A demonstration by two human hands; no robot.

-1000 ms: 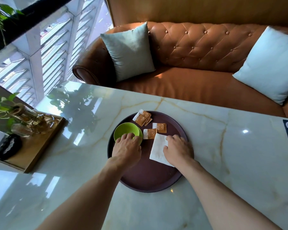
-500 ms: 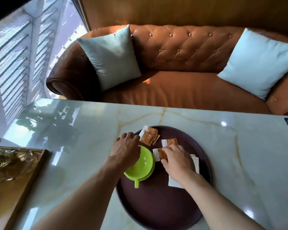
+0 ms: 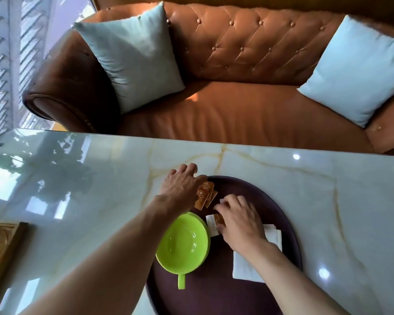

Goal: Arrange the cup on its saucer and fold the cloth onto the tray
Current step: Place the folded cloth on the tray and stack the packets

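A lime green cup (image 3: 182, 244) stands upright on the left side of a round dark purple tray (image 3: 214, 294), with its handle pointing toward me. A folded white cloth (image 3: 248, 267) lies flat on the tray's right side, partly under my right wrist. My left hand (image 3: 182, 185) reaches past the cup to the tray's far left rim, fingers spread, thumb against a small pile of orange sachets (image 3: 205, 193). My right hand (image 3: 239, 221) is curled over another orange and white sachet (image 3: 213, 224) between the cup and the cloth, fingertips on its far end.
The tray sits on a glossy marble table (image 3: 328, 201). A wooden tray corner (image 3: 2, 242) shows at the left edge. Behind the table is a brown leather sofa (image 3: 248, 114) with two pale blue cushions (image 3: 134, 53).
My left hand has let go of the cup and moved forward to the far sachets. My right hand has shifted off the cloth onto the sachets beside the cup.
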